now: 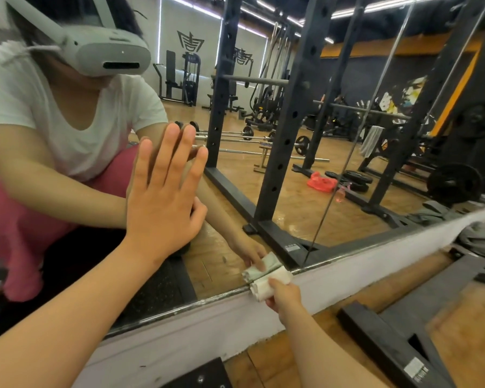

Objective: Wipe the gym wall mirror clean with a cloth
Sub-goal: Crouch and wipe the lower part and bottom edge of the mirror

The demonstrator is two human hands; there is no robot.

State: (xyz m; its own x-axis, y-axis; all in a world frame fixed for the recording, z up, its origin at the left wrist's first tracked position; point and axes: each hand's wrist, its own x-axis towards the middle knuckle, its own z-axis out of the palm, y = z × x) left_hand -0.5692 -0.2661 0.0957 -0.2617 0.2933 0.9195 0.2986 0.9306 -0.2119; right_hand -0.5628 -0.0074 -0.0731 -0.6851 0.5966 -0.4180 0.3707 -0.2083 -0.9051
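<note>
Left hand [163, 197] flat, unclenched, on mirror [291, 203]; right hand [285, 300] tight around cloth [268, 285]; rack label [416, 368] illegible.

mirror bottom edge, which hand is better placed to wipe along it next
Right. The right hand grips the folded cloth right at the bottom edge of the mirror. The left hand lies flat and open on the mirror higher up, holding no cloth.

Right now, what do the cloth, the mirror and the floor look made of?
Cloth: soft white fabric, matte, folded into rolls with creases; cotton or microfibre, cannot tell.
Mirror: glass, glossy; sharp reflections, a vertical seam between panels.
Floor: wood or wood-look laminate, low sheen; grain shows.
</note>
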